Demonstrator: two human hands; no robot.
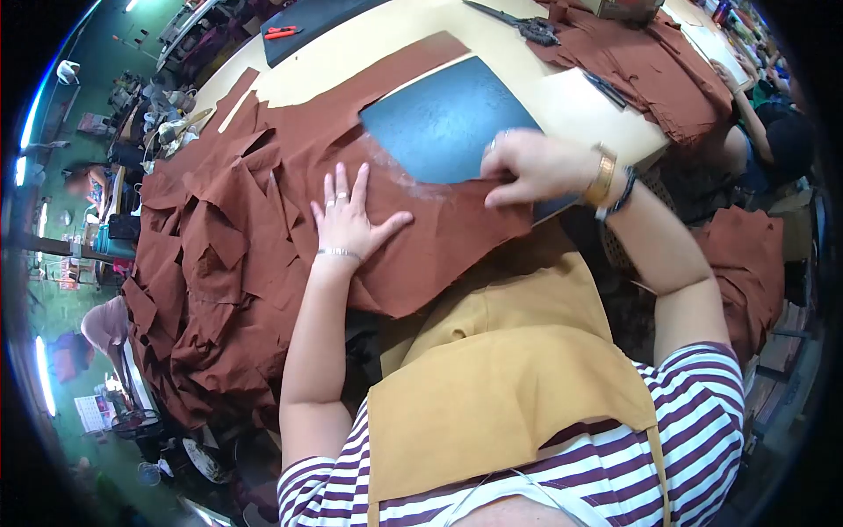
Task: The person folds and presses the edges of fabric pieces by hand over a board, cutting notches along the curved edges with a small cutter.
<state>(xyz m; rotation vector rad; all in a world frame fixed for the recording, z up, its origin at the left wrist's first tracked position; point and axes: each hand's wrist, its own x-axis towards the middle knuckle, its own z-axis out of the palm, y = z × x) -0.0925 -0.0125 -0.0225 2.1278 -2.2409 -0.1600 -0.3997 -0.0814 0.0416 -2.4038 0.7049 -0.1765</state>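
My left hand [349, 218] lies flat on a reddish-brown cloth [413, 255], its fingers spread. Over the cloth's edge my right hand [531, 167] is closed, fingers curled and thumb pointing down. It is slightly blurred, and whatever it may hold is hidden. A dark blue-black board [457, 114] lies between the hands and the table's far side, with the cloth overlapping its near edge. Whitish, chalk-like smears mark the cloth along that edge, between my hands.
Crumpled brown cloth [211, 255] hangs off the table's left side. Large black scissors [518, 25] and a folded brown cloth stack [641, 70] lie at the back right. A red cutter [282, 32] rests on another dark board [320, 22]. A person's arm [746, 110] shows at far right.
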